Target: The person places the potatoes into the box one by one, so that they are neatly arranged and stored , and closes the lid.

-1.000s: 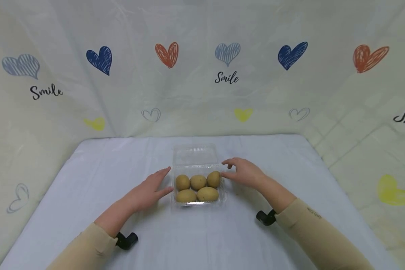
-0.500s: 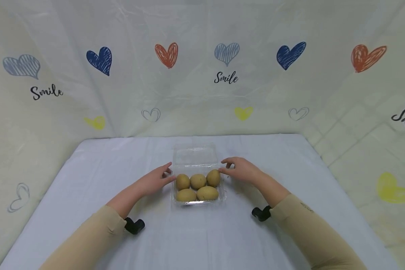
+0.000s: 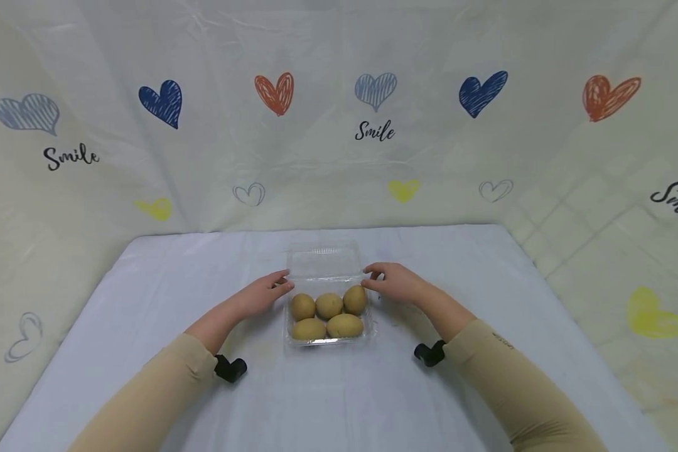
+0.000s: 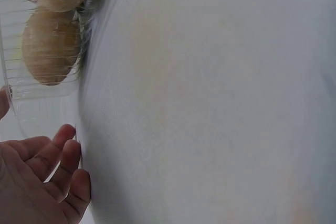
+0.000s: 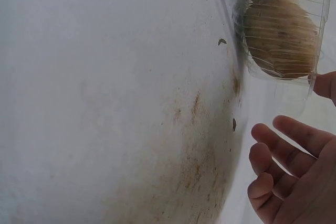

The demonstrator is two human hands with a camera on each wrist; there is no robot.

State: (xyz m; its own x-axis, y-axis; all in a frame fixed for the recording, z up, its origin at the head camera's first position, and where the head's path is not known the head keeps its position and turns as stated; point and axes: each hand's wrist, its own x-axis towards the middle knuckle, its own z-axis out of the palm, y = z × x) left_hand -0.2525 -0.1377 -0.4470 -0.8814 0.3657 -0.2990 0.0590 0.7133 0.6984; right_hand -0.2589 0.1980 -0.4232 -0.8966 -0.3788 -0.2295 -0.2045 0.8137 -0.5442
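A clear plastic clamshell container (image 3: 329,342) stands mid-table with its lid (image 3: 323,262) folded back flat behind it. Inside sit several potatoes, among them a back right potato (image 3: 355,300) and a front right one (image 3: 345,326). My left hand (image 3: 258,296) is at the back left corner, thumb at the rim and loosely bent fingers near the hinge. At the opposite back corner is my right hand (image 3: 398,282). Its thumb (image 5: 325,85) touches the container's rim, while the other fingers (image 5: 286,153) spread loosely below with nothing between them.
A white cloth (image 3: 339,402) covers the table. Brown dirt specks (image 5: 195,106) lie on it beside the container's right side. Behind the table hangs a curtain (image 3: 322,37) printed with hearts. Each wrist bears a black camera mount (image 3: 231,369).
My left hand has moved forward and right to the container's back left corner. My right hand has shifted slightly left, its thumb coming to the rim. The container and potatoes stay put.
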